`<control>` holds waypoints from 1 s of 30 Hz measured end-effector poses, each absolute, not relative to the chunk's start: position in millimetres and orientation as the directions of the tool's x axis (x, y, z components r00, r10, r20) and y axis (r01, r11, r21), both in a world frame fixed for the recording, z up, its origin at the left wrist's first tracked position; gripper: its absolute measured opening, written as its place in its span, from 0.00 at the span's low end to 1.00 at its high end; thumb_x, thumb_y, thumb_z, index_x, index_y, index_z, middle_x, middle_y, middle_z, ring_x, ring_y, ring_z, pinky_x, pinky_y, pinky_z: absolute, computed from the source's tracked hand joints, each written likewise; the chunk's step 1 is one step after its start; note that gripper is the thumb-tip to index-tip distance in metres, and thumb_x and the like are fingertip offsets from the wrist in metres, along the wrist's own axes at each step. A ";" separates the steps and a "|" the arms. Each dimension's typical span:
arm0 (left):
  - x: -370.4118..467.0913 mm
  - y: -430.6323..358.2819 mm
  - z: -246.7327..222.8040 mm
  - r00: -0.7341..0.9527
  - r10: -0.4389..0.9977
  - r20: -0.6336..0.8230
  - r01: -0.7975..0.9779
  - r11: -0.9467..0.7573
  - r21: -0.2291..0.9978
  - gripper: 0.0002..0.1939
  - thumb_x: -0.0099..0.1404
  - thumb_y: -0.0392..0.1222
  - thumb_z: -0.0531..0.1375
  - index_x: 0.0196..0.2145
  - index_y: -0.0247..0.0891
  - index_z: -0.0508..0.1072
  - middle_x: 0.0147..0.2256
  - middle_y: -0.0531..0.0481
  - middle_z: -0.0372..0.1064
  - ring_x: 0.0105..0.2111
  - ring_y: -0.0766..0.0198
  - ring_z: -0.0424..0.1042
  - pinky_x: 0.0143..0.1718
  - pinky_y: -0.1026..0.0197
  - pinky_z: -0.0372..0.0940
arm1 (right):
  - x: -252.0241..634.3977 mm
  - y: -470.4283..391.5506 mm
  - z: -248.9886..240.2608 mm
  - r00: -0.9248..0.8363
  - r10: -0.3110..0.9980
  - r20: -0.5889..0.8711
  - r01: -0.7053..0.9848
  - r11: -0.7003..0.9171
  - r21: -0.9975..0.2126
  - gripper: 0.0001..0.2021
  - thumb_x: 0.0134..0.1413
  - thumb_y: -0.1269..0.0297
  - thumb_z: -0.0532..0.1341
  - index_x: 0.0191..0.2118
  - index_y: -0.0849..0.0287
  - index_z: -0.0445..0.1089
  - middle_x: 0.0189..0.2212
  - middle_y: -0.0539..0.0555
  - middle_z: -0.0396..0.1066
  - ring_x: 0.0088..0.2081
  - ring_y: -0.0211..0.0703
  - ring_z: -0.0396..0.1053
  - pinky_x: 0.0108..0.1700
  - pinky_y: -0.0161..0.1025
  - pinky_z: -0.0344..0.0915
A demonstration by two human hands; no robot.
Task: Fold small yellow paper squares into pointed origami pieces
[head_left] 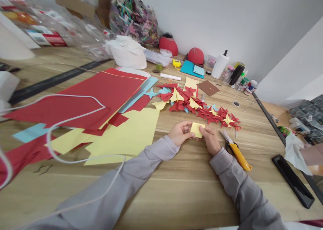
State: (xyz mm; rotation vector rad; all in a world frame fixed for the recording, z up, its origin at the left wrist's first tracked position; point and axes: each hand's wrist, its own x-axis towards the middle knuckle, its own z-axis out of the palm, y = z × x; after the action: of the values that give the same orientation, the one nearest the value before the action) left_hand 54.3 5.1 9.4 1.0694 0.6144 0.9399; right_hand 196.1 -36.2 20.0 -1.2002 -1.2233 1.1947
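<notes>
Between both hands is a small yellow square of folded paper, held up over the wooden table. My left hand pinches its left side, thumb on the lower edge. My right hand grips the right side, with the thumb lying on the paper's face. Beyond the hands spreads a heap of folded red paper stars, mixed with yellow and light blue ones. Just right of my right hand lies a yellow utility knife beside scissors with their blades pointing away.
Large red sheets and yellow sheets cover the left, crossed by a white cable. A black tray lies at right. A white bottle and jars stand at the back, near a bag of colourful bits.
</notes>
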 end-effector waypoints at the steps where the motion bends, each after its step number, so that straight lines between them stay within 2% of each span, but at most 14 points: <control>1: 54.1 5.5 9.7 0.493 0.870 0.014 -0.343 0.180 0.922 0.26 0.37 0.36 0.70 0.35 0.30 0.66 0.19 0.53 0.69 0.19 0.67 0.69 0.21 0.66 0.63 | 196.3 -36.1 20.2 0.003 1.000 0.020 0.007 0.020 -1.000 0.19 0.48 0.48 0.57 0.25 0.61 0.72 0.16 0.50 0.68 0.20 0.36 0.63 0.22 0.33 0.56; 7: 52.4 5.8 12.9 0.505 0.863 -0.012 -0.329 0.206 0.922 0.27 0.37 0.37 0.70 0.36 0.30 0.65 0.19 0.53 0.69 0.19 0.67 0.69 0.21 0.66 0.63 | 197.2 -35.8 17.7 0.005 0.999 0.033 0.004 0.033 -0.999 0.19 0.48 0.48 0.57 0.25 0.61 0.71 0.17 0.49 0.68 0.19 0.34 0.62 0.22 0.33 0.57; 14: 56.0 3.7 11.1 0.435 0.900 -0.019 -0.333 0.180 0.925 0.26 0.36 0.35 0.70 0.35 0.31 0.66 0.23 0.52 0.71 0.21 0.69 0.70 0.23 0.67 0.64 | 195.9 -35.3 15.6 0.004 0.998 0.059 0.058 0.059 -0.997 0.15 0.41 0.52 0.63 0.29 0.61 0.71 0.18 0.48 0.69 0.19 0.33 0.61 0.22 0.33 0.59; 23: 53.9 5.8 14.2 0.520 0.853 -0.036 -0.362 0.259 0.896 0.27 0.35 0.38 0.70 0.34 0.30 0.67 0.21 0.51 0.71 0.19 0.66 0.70 0.22 0.65 0.65 | 196.4 -37.2 22.1 -0.004 1.000 0.024 0.041 0.024 -0.999 0.18 0.48 0.49 0.58 0.21 0.61 0.70 0.15 0.49 0.67 0.19 0.35 0.62 0.22 0.33 0.56; 27: 52.1 7.6 14.2 0.517 0.855 -0.046 -0.360 0.266 0.894 0.30 0.35 0.40 0.71 0.37 0.29 0.66 0.20 0.50 0.71 0.20 0.63 0.71 0.23 0.63 0.66 | 198.4 -36.1 19.3 0.010 1.000 0.018 -0.010 0.018 -1.000 0.19 0.49 0.49 0.57 0.22 0.61 0.70 0.17 0.50 0.68 0.20 0.35 0.63 0.22 0.33 0.56; 30: 52.2 7.2 15.5 0.477 0.877 -0.054 -0.337 0.240 0.911 0.29 0.36 0.41 0.70 0.36 0.29 0.66 0.18 0.52 0.70 0.19 0.65 0.70 0.22 0.64 0.65 | 199.3 -35.0 17.5 0.056 0.998 0.007 -0.030 0.008 -1.000 0.17 0.47 0.50 0.59 0.23 0.61 0.69 0.17 0.49 0.68 0.19 0.35 0.62 0.22 0.33 0.57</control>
State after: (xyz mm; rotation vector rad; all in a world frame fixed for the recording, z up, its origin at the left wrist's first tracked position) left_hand 52.2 7.2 15.5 1.0021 0.6537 0.9167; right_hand 199.3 -35.0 17.5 -1.2071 -1.1492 1.1772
